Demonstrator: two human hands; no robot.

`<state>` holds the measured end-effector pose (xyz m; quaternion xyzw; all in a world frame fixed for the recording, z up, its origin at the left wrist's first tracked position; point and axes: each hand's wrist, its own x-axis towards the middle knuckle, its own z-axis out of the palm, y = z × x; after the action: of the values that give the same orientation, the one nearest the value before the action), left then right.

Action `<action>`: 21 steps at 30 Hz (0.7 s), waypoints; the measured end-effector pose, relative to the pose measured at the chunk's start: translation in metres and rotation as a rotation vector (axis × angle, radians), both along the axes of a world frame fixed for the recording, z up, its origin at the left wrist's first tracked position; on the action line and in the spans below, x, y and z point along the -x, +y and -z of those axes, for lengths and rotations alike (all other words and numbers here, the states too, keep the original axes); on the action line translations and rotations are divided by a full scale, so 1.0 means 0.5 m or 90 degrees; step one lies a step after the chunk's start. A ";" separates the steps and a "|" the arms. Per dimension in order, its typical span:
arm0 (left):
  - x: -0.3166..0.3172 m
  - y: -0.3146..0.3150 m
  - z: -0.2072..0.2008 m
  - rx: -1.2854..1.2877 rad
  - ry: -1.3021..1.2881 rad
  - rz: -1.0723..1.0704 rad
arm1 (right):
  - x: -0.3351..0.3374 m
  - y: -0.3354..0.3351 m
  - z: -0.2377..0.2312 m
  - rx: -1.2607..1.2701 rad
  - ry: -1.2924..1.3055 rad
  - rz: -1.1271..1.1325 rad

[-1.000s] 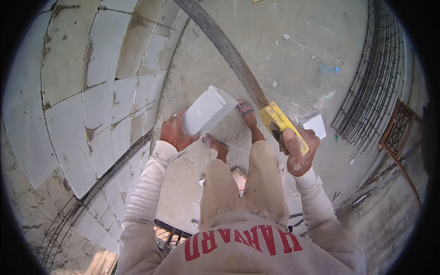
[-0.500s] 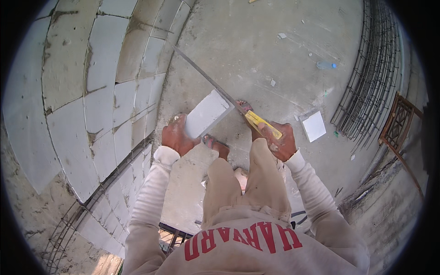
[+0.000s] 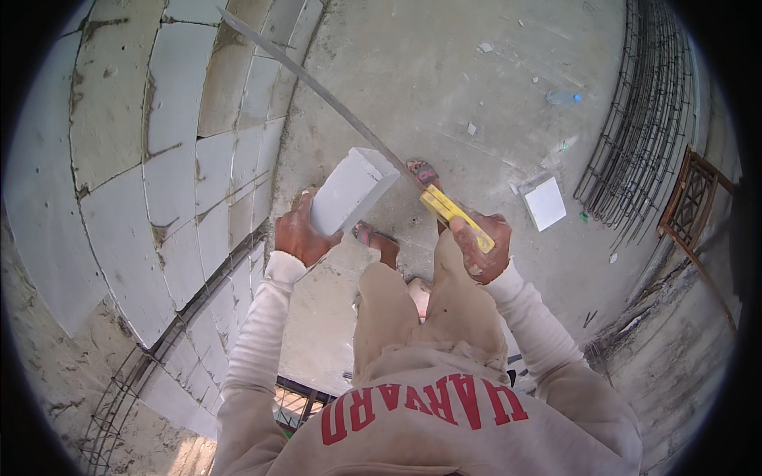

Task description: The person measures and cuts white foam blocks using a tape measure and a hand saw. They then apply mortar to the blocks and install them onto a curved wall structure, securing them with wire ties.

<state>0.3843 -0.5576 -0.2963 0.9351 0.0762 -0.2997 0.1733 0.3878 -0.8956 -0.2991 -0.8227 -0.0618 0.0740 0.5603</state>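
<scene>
My left hand (image 3: pixel 304 232) grips the near end of a white lightweight concrete block (image 3: pixel 349 193), thumb on one side and the fingers mostly hidden behind it. The block is held tilted above the floor, its far end raised. My right hand (image 3: pixel 483 246) is closed round the yellow handle of a hand saw (image 3: pixel 456 218). Its long grey blade points up and to the left, passing close by the block's far right corner; whether they touch I cannot tell.
At left rises a wall of white blocks (image 3: pixel 119 230). On the concrete floor lie a white block offcut (image 3: pixel 544 203), a clear plastic bottle (image 3: pixel 562 97) and small chips. Steel rebar cages (image 3: pixel 643 119) lie at the right, near a brown frame (image 3: pixel 689 198). My sandalled feet are below my hands.
The saw's blade has moved further up and left, its tip now in front of the wall. The block has shifted slightly left and tilted. Both hands keep their grip.
</scene>
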 end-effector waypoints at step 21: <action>0.001 -0.031 -0.090 0.031 -0.082 0.005 | -0.032 -0.020 0.016 -0.024 0.303 -0.005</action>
<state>0.3837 -0.5729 -0.2515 0.9482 0.0537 -0.2413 0.1995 0.4039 -0.9057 -0.3072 -0.7710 0.0673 0.2669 0.5743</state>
